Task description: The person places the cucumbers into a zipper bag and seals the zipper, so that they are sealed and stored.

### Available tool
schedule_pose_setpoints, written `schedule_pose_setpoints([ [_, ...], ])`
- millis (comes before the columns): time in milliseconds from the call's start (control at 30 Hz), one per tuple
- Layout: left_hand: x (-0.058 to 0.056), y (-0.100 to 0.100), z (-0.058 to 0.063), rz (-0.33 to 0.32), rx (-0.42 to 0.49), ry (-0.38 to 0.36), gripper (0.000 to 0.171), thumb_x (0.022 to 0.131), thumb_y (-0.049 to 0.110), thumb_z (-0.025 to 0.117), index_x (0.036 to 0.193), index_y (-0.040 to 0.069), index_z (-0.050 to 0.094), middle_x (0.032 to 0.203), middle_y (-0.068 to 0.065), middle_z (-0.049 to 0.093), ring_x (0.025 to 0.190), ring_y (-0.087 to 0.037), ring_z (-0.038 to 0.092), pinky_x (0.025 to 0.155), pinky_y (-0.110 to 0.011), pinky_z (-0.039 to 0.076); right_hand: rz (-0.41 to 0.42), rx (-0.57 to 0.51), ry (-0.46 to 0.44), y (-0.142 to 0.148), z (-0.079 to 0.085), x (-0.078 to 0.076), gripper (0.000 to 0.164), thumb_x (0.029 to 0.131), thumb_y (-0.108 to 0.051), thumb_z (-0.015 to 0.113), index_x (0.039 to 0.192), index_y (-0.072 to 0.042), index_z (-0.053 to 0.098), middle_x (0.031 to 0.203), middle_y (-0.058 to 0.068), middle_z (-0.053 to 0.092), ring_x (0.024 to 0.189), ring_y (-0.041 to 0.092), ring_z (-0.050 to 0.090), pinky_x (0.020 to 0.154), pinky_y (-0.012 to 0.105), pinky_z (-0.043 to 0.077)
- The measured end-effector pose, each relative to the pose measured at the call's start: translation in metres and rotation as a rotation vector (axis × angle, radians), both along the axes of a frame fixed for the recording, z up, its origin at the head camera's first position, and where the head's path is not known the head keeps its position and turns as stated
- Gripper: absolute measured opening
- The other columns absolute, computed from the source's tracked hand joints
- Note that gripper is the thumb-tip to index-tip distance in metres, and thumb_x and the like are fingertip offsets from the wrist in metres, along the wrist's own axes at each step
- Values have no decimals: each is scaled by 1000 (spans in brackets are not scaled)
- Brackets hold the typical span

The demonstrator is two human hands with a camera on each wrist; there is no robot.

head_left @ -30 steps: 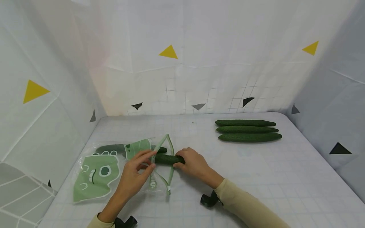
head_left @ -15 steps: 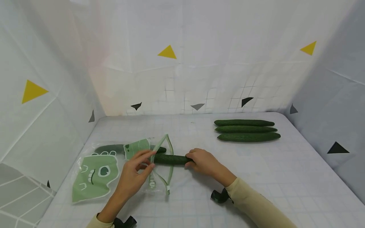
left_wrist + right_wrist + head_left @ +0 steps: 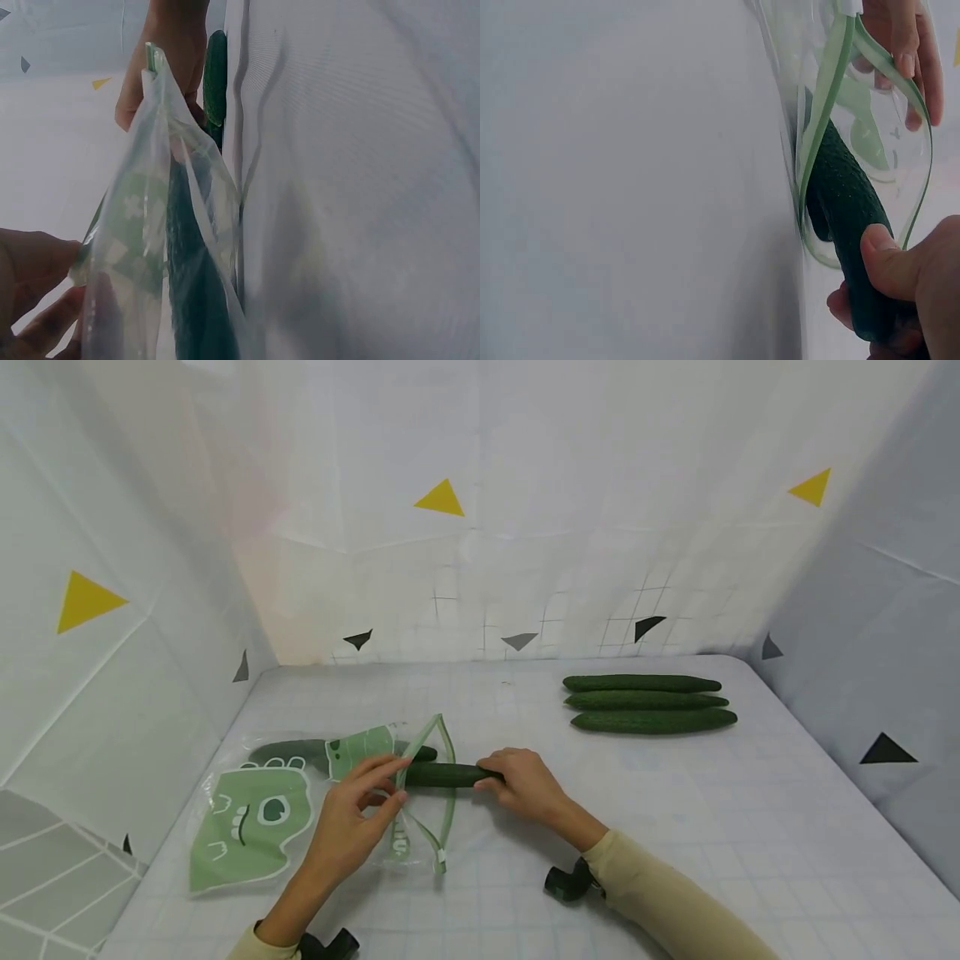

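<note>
A clear zip bag [image 3: 251, 827] with a green cartoon print lies on the table at left, its green-edged mouth [image 3: 829, 97] standing open to the right. My left hand [image 3: 351, 817] pinches the upper layer of the bag near the mouth. With thumb and fingers my right hand [image 3: 523, 783] grips the right end of a cucumber [image 3: 442, 775]; the other end reaches through the mouth into the bag. Behind it, a second cucumber [image 3: 292, 750] lies mostly inside the bag, its tip poking toward the mouth. The left wrist view shows the gripped cucumber [image 3: 191, 262] through the clear plastic.
Three more cucumbers [image 3: 652, 722] lie side by side at the back right of the white table [image 3: 750, 827]. White cloth walls [image 3: 525, 560] with yellow and dark triangles close off the back and sides. A black wrist camera [image 3: 567, 882] sits under the right forearm.
My right hand has shifted right along the cucumber, then slightly back left, and more of the cucumber shows outside the bag than at first. The left hand keeps its hold on the bag.
</note>
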State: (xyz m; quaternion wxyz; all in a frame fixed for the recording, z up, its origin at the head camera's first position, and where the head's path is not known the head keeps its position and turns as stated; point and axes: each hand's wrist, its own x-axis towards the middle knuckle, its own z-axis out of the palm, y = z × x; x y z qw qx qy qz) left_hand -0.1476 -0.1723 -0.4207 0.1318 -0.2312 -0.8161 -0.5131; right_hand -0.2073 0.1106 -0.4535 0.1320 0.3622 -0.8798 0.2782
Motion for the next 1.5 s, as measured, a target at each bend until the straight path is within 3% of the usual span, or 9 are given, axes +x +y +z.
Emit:
schedule_pose_setpoints([
  [933,0,-2,-2,1,-14,20,48,91,-7,77,136,8,69,136,-3,62,92,-16,67,76,-32,62,-58,-13,-45,-60,1,-7,28,91,-24,82,110,-4,80,99,8,77,91,23,72,82,39,58],
  [1233,1,0,-1,6,-27,11,47,92,-6,76,137,7,69,137,-3,61,93,-15,66,75,-31,61,-48,-7,-21,-74,0,-9,21,92,-25,81,102,-6,80,84,4,74,71,17,64,64,30,50],
  [1500,1,-1,0,1,-22,7,45,94,-3,75,137,7,68,137,-3,60,94,-15,67,75,-32,61,-58,21,-19,-89,0,-12,22,92,-29,79,102,-9,81,82,1,73,69,13,63,63,26,50],
])
